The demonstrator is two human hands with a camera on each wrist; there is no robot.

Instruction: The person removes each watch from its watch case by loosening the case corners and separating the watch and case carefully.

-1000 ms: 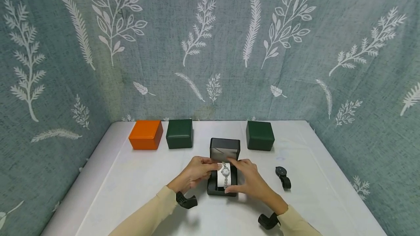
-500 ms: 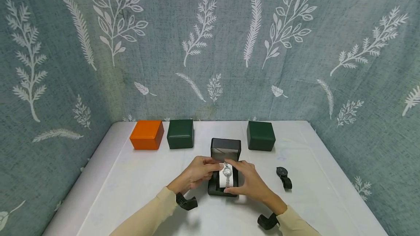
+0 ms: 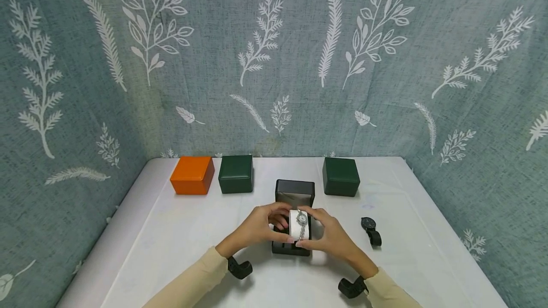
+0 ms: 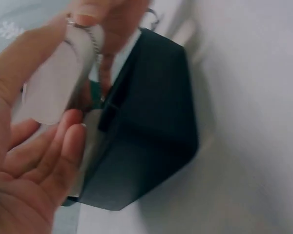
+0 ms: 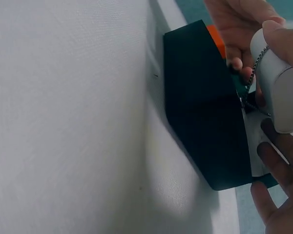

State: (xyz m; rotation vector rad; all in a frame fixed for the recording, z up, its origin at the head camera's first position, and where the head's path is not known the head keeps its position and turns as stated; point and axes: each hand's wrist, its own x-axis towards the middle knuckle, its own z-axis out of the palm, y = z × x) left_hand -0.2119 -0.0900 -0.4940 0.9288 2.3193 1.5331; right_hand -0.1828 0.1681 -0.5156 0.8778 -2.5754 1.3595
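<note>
A black watch box (image 3: 295, 187) is set on a white-covered table (image 3: 171, 251), its lid raised at the back. Over the box's opening, in front of the lid, a white cushion (image 3: 293, 225) is held up by both hands; whether it is touched by the box's inside cannot be told. Around the cushion a silver bracelet watch (image 3: 301, 219) is wrapped, its dial turned upward, with a stretch of chain left hanging loose at the side. From the left of the box, the cushion is pinched between the thumb and fingers of the left hand (image 3: 262, 226). From the right, it is pinched by the right hand (image 3: 331, 234), the thumb placed at the near end and a finger at the far end. Behind the box and to its left, a closed green box (image 3: 236, 175) is placed, with an orange box (image 3: 192, 176) farther left. Behind it and to its right, another green box (image 3: 341, 177) is seen. A black watch (image 3: 370, 231) is laid to its right. Beyond the box, a leaf-printed blue-grey cloth (image 3: 295, 61) is hung.
</note>
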